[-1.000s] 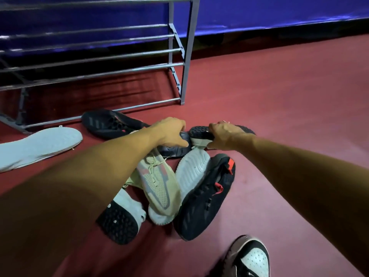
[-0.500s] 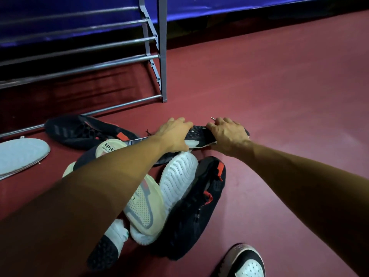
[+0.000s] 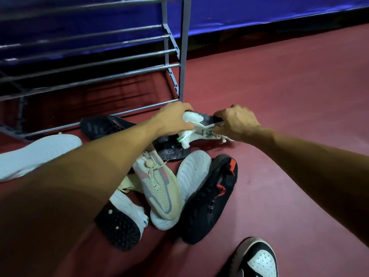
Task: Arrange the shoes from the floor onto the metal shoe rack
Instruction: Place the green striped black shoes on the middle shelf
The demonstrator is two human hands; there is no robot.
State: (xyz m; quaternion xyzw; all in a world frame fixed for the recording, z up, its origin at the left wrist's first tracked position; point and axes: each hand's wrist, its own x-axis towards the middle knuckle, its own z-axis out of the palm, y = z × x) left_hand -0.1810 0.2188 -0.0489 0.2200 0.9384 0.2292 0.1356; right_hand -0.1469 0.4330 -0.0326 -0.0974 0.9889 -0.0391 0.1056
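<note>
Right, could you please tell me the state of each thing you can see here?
White shoe: gripped at both ends, raised just above the floor.
Left hand: gripping the white shoe.
Right hand: gripping the white shoe.
Shoe rack: upright on the floor.
Tan shoe: lying on other shoes, laces up.
Red-tabbed black shoe: on the floor, laces up.
Studded shoe: sole up.
Black shoe by the rack: on the floor.

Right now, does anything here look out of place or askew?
Yes. The shoes lie heaped on the red floor before the metal rack: a beige sneaker sprawls across others, and a white-soled shoe beside it and a pale shoe at far left lie sole up. The left hand and right hand grip a white-and-black shoe.
</note>
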